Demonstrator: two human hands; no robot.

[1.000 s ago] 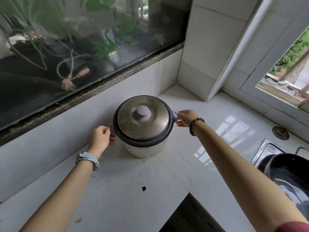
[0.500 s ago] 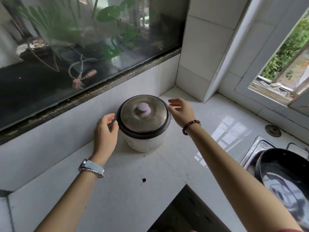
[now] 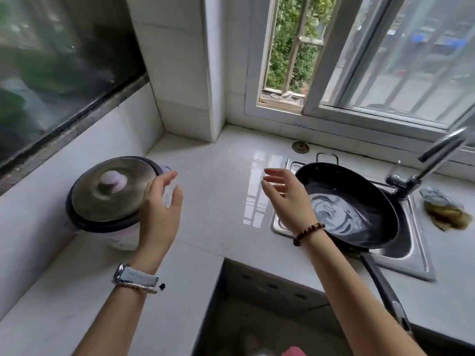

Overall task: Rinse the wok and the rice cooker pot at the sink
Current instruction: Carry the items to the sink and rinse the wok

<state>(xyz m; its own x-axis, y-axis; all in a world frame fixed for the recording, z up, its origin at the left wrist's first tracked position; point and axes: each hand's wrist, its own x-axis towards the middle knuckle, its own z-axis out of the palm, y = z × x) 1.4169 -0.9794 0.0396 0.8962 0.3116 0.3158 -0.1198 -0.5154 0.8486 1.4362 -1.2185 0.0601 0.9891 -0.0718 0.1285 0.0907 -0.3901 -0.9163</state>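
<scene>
Wok (image 3: 347,206): black, sits tilted in the steel sink (image 3: 411,265) at right, its long handle (image 3: 383,289) reaching over the sink's near edge. Inside is a glossy, wet-looking pool, blurred and reflecting. Rice cooker (image 3: 110,201): on the white countertop (image 3: 218,191) at left, near the corner, well apart from the sink. Its metal lid (image 3: 113,194) with a lilac knob (image 3: 113,179) is on, so the contents are hidden. Faucet (image 3: 437,155) rises behind the sink, and a yellowish rag (image 3: 443,211) lies on the counter to its right. Left hand (image 3: 159,214), watch at the wrist, is raised at the cooker's right side, fingers loose and spread, grasping nothing; contact with the cooker cannot be told. Right hand (image 3: 288,199), bead bracelet at the wrist, hangs above the counter just beside the wok's left rim, palm turned inward, fingers relaxed and empty.
</scene>
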